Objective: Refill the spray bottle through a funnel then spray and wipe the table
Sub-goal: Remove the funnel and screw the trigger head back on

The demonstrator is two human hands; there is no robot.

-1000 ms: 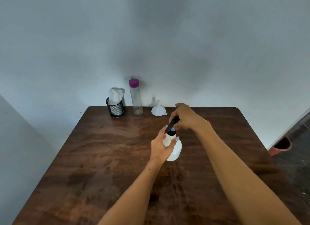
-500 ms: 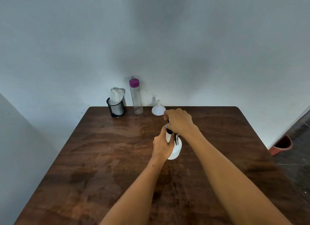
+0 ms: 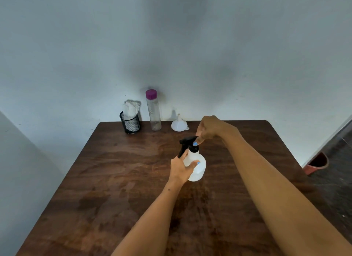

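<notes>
A white spray bottle (image 3: 199, 167) stands upright in the middle of the brown wooden table (image 3: 114, 179). My left hand (image 3: 180, 169) grips its body from the left. My right hand (image 3: 208, 129) pinches the back of its black trigger head (image 3: 187, 143), whose nozzle points left. A white funnel (image 3: 178, 123) lies mouth-down at the table's far edge. Left of it stands a tall clear bottle (image 3: 154, 112) with a purple cap.
A black mesh cup (image 3: 130, 124) holding folded white cloths (image 3: 130, 109) stands at the far left by the wall. A reddish bin (image 3: 317, 163) sits on the floor to the right of the table.
My right hand has turned the black trigger head round on the bottle; its nozzle now points left. My left hand kept hold of the bottle's body.
</notes>
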